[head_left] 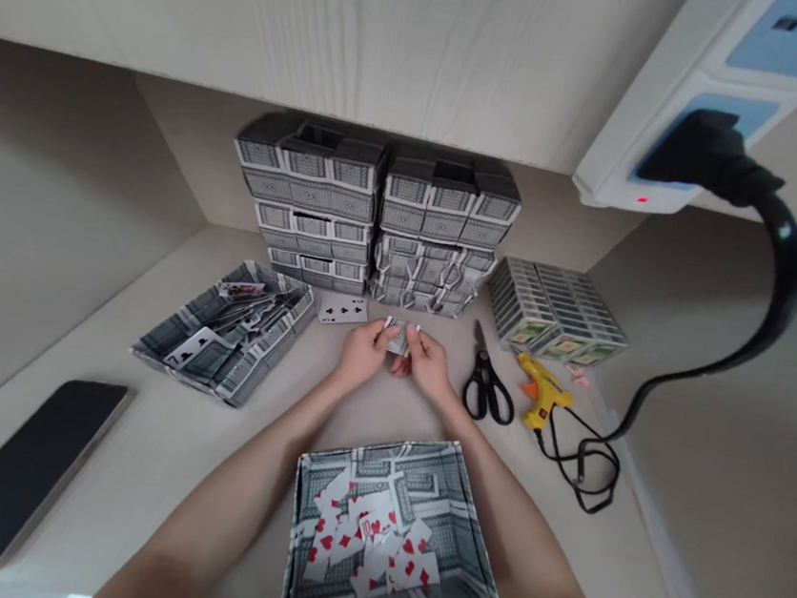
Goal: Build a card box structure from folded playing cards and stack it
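Observation:
Between my two hands is a playing card (399,337) with its grey patterned back showing. My left hand (362,351) pinches its left edge, and my right hand (429,360) pinches its right edge. Another card (342,309), a clubs card lying face up, rests on the desk just left of my left hand. Nearer to me, between my forearms, stands an open box made of cards (478,548), holding several red-suited card pieces (378,539). To the left sits a tray made of cards (245,379) with loose cards in it.
Stacked card-built boxes (324,195) stand against the back wall. Black scissors (484,386) and a yellow glue gun (542,392) with a black cord lie to the right, before a block of card packs (557,307). A dark phone-like slab (26,468) lies left. A power strip (677,129) hangs overhead.

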Demonstrator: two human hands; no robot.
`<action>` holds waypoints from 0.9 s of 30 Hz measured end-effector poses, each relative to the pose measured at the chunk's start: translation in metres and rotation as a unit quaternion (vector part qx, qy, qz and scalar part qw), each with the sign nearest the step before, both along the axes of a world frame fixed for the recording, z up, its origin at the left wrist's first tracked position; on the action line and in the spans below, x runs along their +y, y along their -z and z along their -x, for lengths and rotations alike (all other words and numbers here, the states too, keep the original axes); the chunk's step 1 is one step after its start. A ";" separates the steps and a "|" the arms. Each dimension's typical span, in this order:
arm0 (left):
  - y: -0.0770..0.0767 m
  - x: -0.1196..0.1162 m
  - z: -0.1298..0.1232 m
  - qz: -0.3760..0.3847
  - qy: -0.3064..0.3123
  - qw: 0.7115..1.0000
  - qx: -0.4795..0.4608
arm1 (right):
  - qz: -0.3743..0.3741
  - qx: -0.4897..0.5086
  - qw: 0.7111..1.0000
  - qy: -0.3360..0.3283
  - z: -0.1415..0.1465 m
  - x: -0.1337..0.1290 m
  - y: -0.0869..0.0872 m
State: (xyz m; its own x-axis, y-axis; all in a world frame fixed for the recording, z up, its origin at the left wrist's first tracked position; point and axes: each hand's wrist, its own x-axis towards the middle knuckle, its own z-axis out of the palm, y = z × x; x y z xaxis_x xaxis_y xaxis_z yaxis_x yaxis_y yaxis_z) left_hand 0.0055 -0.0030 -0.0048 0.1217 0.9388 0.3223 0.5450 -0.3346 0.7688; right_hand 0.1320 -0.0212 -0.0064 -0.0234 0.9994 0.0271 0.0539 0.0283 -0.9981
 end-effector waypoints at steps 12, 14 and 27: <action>-0.007 0.002 0.029 -0.126 -0.132 0.971 0.157 | -0.082 -0.103 0.991 0.003 -0.001 -0.008 -0.006; -0.001 0.006 0.032 -0.120 -0.130 0.970 0.168 | -0.092 -0.118 0.989 0.015 -0.001 -0.008 -0.004; -0.006 0.000 0.026 -0.104 -0.117 0.959 0.235 | -0.072 -0.094 0.992 0.038 0.001 -0.005 0.001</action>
